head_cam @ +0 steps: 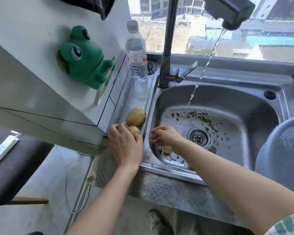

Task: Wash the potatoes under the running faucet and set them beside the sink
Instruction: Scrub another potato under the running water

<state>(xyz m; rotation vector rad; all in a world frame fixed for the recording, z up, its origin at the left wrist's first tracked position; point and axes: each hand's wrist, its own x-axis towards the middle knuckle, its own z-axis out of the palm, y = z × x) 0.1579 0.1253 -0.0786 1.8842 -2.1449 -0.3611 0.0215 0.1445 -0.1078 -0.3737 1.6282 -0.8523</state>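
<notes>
A large yellow potato lies on the metal ledge left of the sink. Just in front of it my left hand is wrapped around a smaller potato on that ledge. My right hand hovers over the left side of the steel sink, fingers spread and empty. Under it another potato rests on the sink floor, partly hidden by my wrist. Water streams from the faucet into the basin.
A plastic water bottle stands at the far end of the ledge. A green frog figure sits on the white counter to the left. Dark scraps litter the sink around the drain. A grey colander stands at the right.
</notes>
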